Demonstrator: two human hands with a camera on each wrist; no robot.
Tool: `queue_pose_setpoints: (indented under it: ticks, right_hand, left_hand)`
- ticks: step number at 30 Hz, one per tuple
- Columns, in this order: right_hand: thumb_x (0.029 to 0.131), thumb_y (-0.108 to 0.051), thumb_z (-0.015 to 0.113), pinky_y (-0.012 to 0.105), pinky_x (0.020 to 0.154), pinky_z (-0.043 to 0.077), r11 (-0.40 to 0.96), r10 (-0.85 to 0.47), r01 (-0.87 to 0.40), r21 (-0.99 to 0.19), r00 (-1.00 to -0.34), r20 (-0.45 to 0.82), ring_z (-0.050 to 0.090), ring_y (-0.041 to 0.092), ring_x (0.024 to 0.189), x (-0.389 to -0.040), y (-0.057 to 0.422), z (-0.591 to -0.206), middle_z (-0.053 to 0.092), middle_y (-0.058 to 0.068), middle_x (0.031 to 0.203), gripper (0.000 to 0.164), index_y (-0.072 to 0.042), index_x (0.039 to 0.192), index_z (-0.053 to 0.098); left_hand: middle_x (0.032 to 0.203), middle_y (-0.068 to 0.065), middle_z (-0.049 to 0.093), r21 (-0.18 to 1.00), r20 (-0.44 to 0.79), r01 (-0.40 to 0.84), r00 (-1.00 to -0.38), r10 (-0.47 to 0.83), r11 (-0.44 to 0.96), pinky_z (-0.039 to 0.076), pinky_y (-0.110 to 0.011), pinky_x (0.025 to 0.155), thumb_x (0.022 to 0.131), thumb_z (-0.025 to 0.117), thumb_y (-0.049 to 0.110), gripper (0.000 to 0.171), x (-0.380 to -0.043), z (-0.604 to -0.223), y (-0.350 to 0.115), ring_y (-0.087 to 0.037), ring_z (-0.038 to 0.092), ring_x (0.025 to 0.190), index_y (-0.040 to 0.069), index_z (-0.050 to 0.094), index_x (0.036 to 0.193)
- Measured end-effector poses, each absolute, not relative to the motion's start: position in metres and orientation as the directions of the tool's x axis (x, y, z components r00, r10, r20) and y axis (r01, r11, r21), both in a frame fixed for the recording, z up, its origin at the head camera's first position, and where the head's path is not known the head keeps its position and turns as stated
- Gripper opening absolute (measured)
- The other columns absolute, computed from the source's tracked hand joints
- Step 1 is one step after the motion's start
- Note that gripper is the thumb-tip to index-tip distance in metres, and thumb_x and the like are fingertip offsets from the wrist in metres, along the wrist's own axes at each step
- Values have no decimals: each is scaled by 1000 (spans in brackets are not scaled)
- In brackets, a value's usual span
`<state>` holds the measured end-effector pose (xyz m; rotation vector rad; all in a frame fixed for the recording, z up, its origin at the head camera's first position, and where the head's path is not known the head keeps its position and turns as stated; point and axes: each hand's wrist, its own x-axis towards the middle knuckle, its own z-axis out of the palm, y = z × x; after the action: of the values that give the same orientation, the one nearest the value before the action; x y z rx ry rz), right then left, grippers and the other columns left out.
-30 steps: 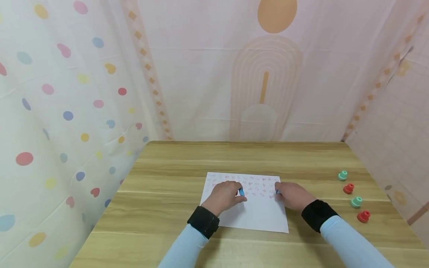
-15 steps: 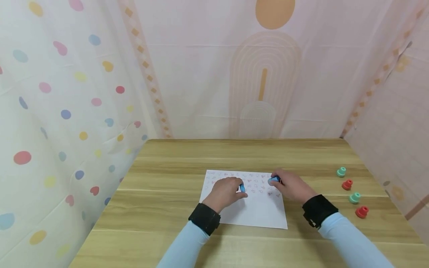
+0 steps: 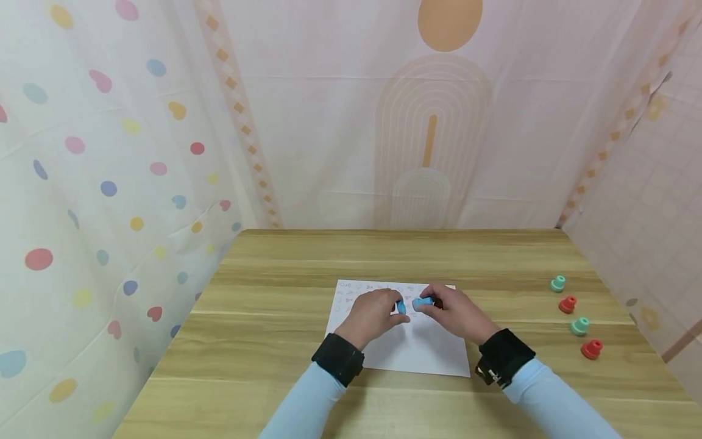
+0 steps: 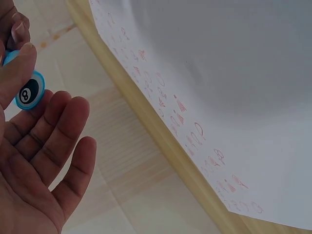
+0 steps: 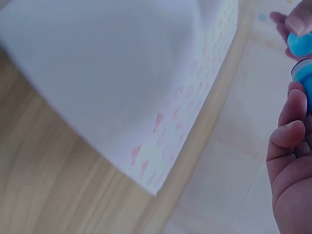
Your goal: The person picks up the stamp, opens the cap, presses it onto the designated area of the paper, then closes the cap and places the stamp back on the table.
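My left hand (image 3: 372, 317) pinches a small blue stamp cap (image 3: 401, 307) between thumb and fingers above the paper. Its round end carries a black 8-ball picture, seen in the left wrist view. Facing it, my right hand (image 3: 457, 314) holds a blue stamp (image 3: 422, 303) tilted sideways, its end pointing left. A short gap separates the two blue pieces. Beneath both hands lies a white sheet of paper (image 3: 417, 356). Rows of small reddish prints cover its far part, partly hidden by the hands; the near part is blank.
Two green stepped pieces, one farther back (image 3: 557, 283) and one nearer (image 3: 579, 326), stand on the table's right side. Two red ones, a far one (image 3: 567, 304) and a near one (image 3: 592, 349), alternate with them. Patterned curtains (image 3: 329, 152) hang behind the wooden table (image 3: 263, 341).
My right hand has lifted the stamp off the paper's right side and brought it left, turning it sideways toward the cap. The left hand has shifted slightly right.
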<state>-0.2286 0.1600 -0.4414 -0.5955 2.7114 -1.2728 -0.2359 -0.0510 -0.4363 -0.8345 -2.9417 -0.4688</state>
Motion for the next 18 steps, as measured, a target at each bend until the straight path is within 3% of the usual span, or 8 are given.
queue_pose_setpoints:
  ticks: [18]
  right_hand:
    - [96, -21, 68, 27, 67, 44, 478, -438, -371, -796, -886, 150, 52, 18, 77, -222, 144, -442, 58, -3, 86, 10, -16, 103, 63]
  left_hand:
    - [73, 8, 56, 289, 152, 553, -833, 533, 782, 42, -20, 59, 82, 81, 37, 30, -234, -432, -48, -8, 50, 66, 12, 69, 95]
